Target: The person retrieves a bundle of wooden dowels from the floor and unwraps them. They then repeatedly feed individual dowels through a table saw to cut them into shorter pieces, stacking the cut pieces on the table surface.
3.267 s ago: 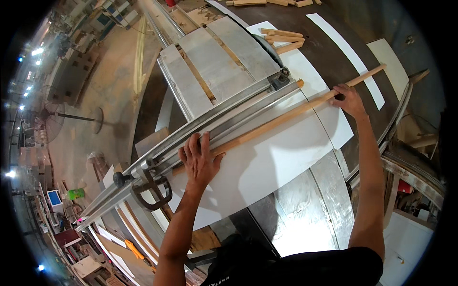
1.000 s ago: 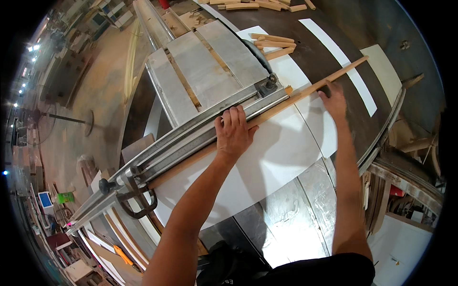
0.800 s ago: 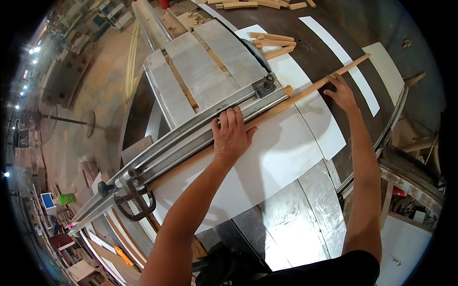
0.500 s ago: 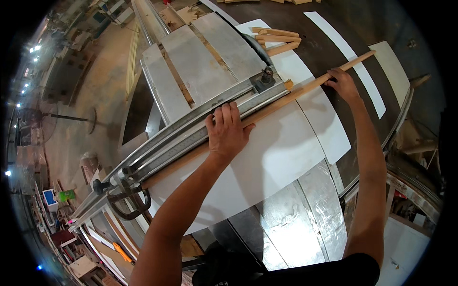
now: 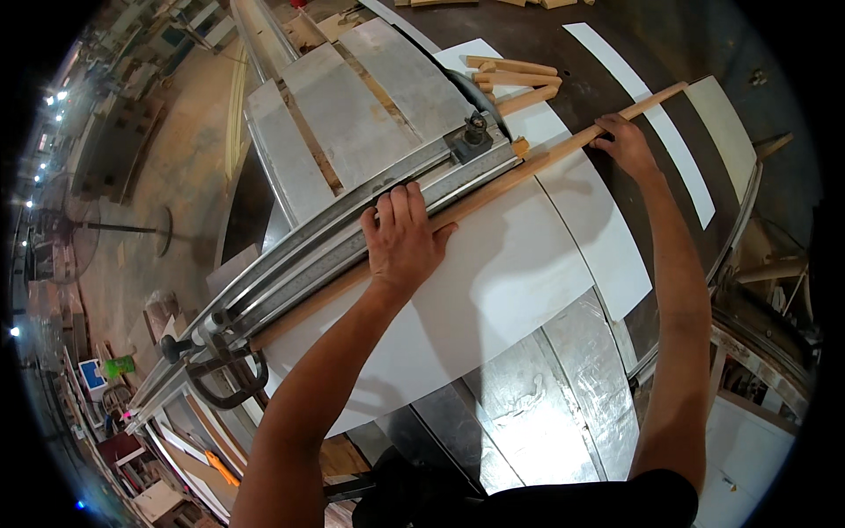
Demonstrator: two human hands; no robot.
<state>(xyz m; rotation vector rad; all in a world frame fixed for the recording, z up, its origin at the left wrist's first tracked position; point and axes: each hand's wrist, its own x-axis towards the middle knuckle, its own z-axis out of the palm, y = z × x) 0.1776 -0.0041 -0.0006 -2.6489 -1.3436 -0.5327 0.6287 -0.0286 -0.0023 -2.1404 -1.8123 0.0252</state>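
A long wooden strip [image 5: 493, 197] lies slantwise along the metal fence [image 5: 352, 231] of a table saw's sliding carriage. My left hand [image 5: 403, 239] is closed over the fence, fingers hooked over its top and thumb against the strip. Farther right, my right hand [image 5: 627, 145] pinches the strip near its far end, thumb below and fingers on top. Beneath the strip spreads a large white panel [image 5: 493, 282]. Its left portion is partly covered by my left forearm. At the fence's right end is a black stop block [image 5: 471, 139].
Several short wooden pieces [image 5: 519, 79] lie beyond the strip on white sheet material. A narrow white strip [image 5: 651, 114] rests on the dark tabletop [image 5: 607, 62]. A curved clamp [image 5: 231, 387] hangs at the fence's near end. A standing fan [image 5: 66, 220] is at left.
The fence, the wooden strip and my left hand have shifted slightly left and away. My right hand moved a little with the strip and keeps its hold.
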